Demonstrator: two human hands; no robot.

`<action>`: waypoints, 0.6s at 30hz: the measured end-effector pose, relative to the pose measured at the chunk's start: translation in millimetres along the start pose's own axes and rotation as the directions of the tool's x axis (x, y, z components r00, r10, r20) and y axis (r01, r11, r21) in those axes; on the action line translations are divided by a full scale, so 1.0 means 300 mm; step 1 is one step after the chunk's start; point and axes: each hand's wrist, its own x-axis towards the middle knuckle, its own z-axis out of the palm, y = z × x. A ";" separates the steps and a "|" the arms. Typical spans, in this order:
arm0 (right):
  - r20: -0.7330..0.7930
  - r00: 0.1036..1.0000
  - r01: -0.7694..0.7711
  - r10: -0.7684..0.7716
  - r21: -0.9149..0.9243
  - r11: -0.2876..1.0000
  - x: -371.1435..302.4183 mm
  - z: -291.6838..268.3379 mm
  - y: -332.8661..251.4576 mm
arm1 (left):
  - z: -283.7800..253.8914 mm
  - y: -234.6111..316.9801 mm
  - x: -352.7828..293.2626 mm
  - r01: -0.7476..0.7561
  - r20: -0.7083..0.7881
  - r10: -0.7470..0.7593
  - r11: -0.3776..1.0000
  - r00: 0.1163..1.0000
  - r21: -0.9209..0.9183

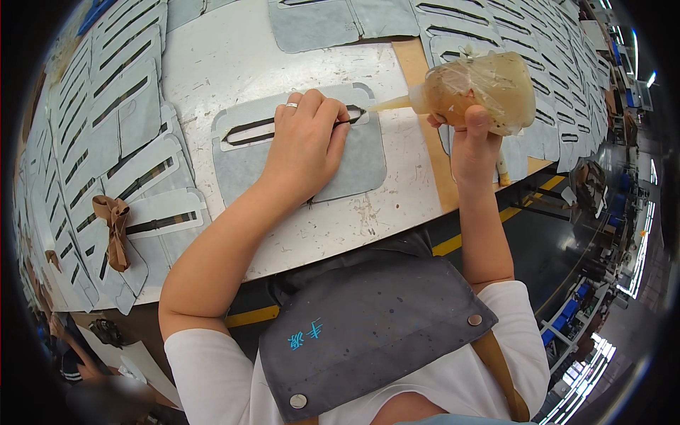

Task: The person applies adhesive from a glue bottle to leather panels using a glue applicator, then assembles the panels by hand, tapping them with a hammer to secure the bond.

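Observation:
A grey leather-like panel [297, 173] with rounded corners lies flat on the white table in front of me. Near its far edge runs a long slot with dark edging [248, 133], framed by a pale border. My left hand [304, 145], wearing a ring, rests across the panel, its thumb and forefinger pinched at the dark edging near the slot's right end. My right hand [476, 145] grips a cloudy squeeze bottle [492, 92] of amber liquid, wrapped in clear film and tilted sideways. Its narrow nozzle [389, 104] points left, the tip close to the slot's right end.
More slotted grey panels [145, 106] overlap in rows on the left, with others at the far side and right. A crumpled brown piece [113, 230] lies on the left ones. A tan strip [432, 142] crosses the white table [212, 57] near its right end.

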 end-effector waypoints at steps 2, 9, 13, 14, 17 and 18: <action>-0.049 0.988 0.140 -0.144 -0.078 0.987 -0.001 0.012 0.026 | 0.002 0.001 0.003 -0.013 -0.001 0.013 1.000 1.000 -0.006; 0.020 0.963 0.271 -0.270 -0.038 0.962 0.006 0.031 0.052 | 0.005 0.001 0.003 -0.005 0.005 0.005 1.000 1.000 -0.007; 0.042 0.938 0.346 -0.344 -0.050 0.937 0.003 0.021 0.055 | 0.004 0.005 0.005 0.004 0.017 -0.004 1.000 1.000 -0.008; 0.076 0.936 0.350 -0.345 -0.086 0.933 0.001 0.010 0.053 | 0.002 0.006 0.004 0.006 0.024 -0.006 1.000 1.000 -0.007; 0.100 0.937 0.346 -0.336 -0.110 0.932 -0.007 0.011 0.063 | 0.005 0.007 0.003 -0.005 0.013 0.005 1.000 1.000 -0.008; 0.093 0.941 0.335 -0.326 -0.095 0.938 -0.008 0.014 0.068 | 0.006 0.006 0.001 -0.010 0.015 0.010 1.000 1.000 -0.009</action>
